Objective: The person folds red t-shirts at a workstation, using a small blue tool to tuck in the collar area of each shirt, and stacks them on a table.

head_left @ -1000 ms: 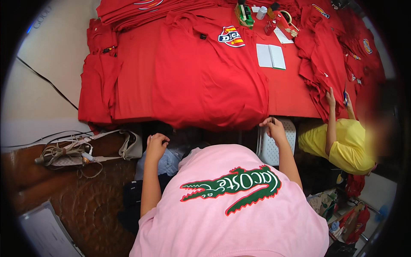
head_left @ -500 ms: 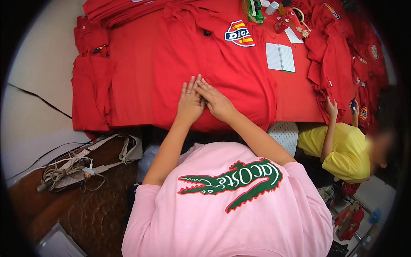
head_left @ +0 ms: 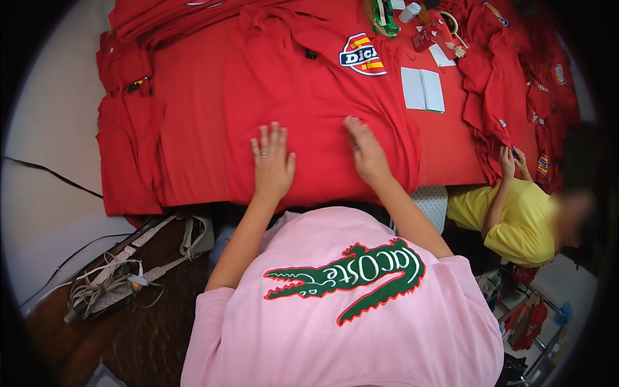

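A large red garment (head_left: 245,97) with a printed badge on its chest lies spread flat over the red-covered table (head_left: 451,148). My left hand (head_left: 273,161) rests palm down on its lower part, fingers spread, a ring on one finger. My right hand (head_left: 367,151) lies flat on the cloth a little to the right, fingers pointing up and left. Neither hand grips anything. My pink shirt with a green crocodile figure fills the lower middle.
A small spiral notebook (head_left: 422,89), a red tool (head_left: 435,35) and small bottles lie at the table's far right. Heaped red garments (head_left: 516,84) hang off the right edge, where a person in a yellow shirt (head_left: 516,219) handles them. A strapped bag (head_left: 129,277) and cables lie lower left.
My hands rose from the table's front edge onto the garment, met in the middle, and have now slid apart across the cloth. The view has shifted closer to the table.
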{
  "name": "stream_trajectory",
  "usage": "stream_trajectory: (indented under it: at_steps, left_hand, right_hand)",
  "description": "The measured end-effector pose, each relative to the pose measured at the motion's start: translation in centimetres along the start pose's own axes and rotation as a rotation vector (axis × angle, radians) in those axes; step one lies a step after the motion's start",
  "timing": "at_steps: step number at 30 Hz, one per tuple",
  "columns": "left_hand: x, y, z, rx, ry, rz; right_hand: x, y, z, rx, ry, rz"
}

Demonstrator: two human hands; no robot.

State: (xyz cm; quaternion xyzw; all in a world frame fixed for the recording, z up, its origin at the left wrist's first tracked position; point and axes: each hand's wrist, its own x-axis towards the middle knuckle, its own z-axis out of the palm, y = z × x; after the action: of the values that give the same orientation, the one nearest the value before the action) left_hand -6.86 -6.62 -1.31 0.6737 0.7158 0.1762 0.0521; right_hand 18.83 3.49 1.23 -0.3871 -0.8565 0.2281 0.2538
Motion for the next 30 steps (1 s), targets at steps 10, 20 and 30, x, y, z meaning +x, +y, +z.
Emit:
stream_trajectory:
  at_steps: [10,20,30]
  left_hand:
    - [13.8,-3.0,0.5,0.010,-0.005,0.161]
    - [15.6,-3.4,0.9,0.058,-0.017,0.009]
    - [16.5,-1.8,1.2,0.032,-0.011,-0.072]
  right_hand:
    - [14.7,4.5,3.9,-0.135,-0.068,-0.156]
    - [16.3,10.4,1.9,-0.421,0.110,-0.021]
    - [13.8,7.7,1.2,0.407,0.458,0.279]
